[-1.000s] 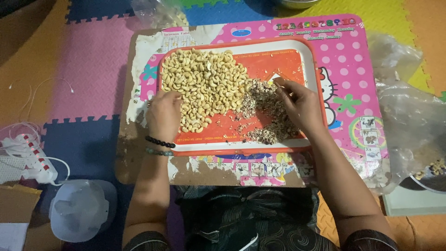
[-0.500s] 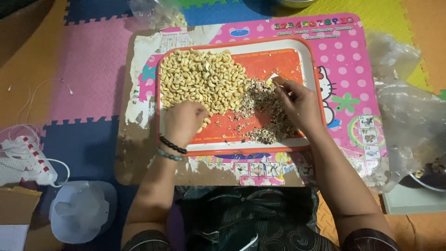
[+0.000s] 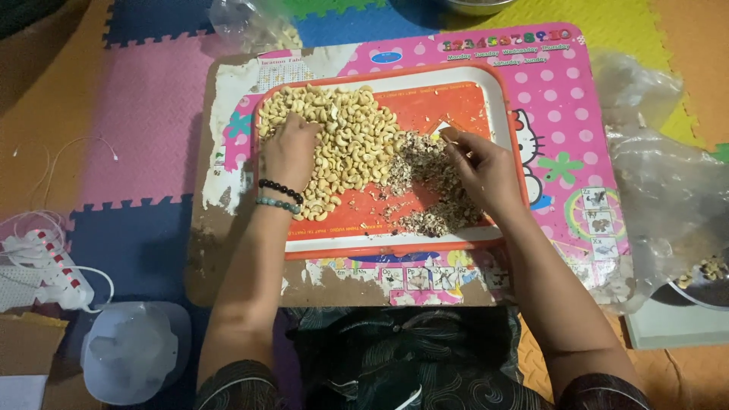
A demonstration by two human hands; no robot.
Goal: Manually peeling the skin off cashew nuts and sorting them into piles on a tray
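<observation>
A big pile of cashew nuts (image 3: 345, 140) sits in the upper left part of an orange tray (image 3: 497, 99) near the middle of the frame. The left hand (image 3: 291, 150) lies flat on the nuts, fingers loose and spread, holding nothing I can see. Right beside the nuts is a heap of brown shell bits (image 3: 425, 178). The right hand (image 3: 482, 171) rests on it, its fingers pinching a small brown piece. The tray sits on a pink board (image 3: 562, 83).
</observation>
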